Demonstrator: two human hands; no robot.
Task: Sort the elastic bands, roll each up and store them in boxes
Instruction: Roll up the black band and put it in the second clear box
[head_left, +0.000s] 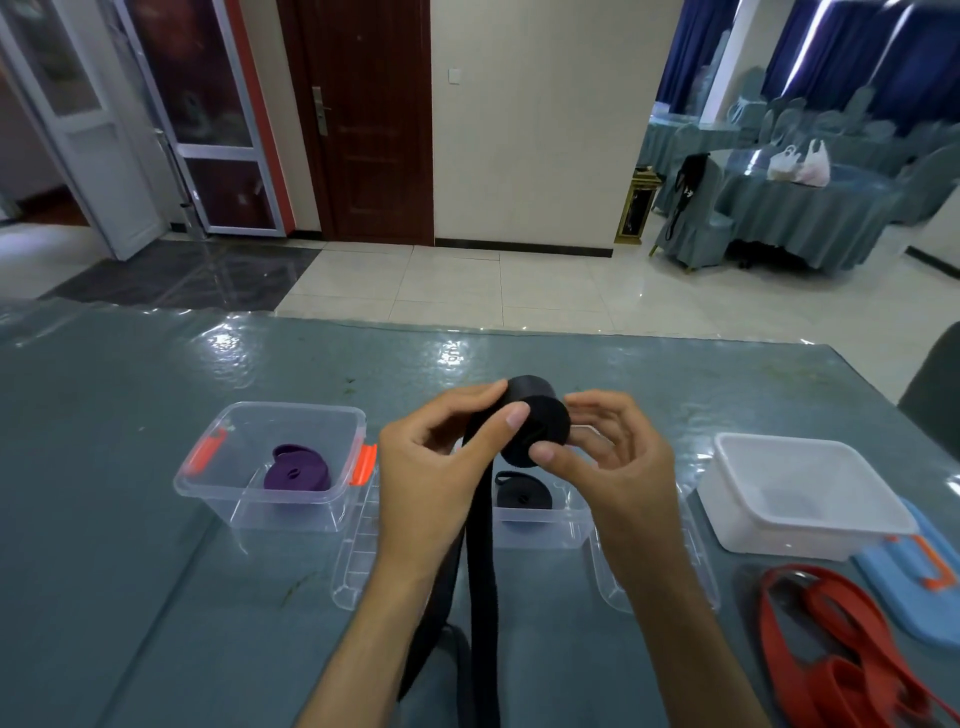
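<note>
My left hand (436, 467) and my right hand (608, 457) together hold a black elastic band (535, 421) that is partly wound into a thick roll above the table. Its loose tail (480, 582) hangs straight down toward me. Behind my hands, the middle clear box (545, 525) contains a rolled black band (522, 493). A rolled purple band (296, 470) lies in the left clear box (234, 488) with orange latches. The white box (810, 499) on the right holds nothing I can see. Unrolled red bands (852, 639) lie in a heap at the near right.
Two clear lids (358, 551) lie flat beside the middle box. A blue lid (930, 587) with an orange latch rests under the white box's right side. The grey-green table (130, 571) has a far edge at mid-frame. A dark chair back (935, 389) stands at the right.
</note>
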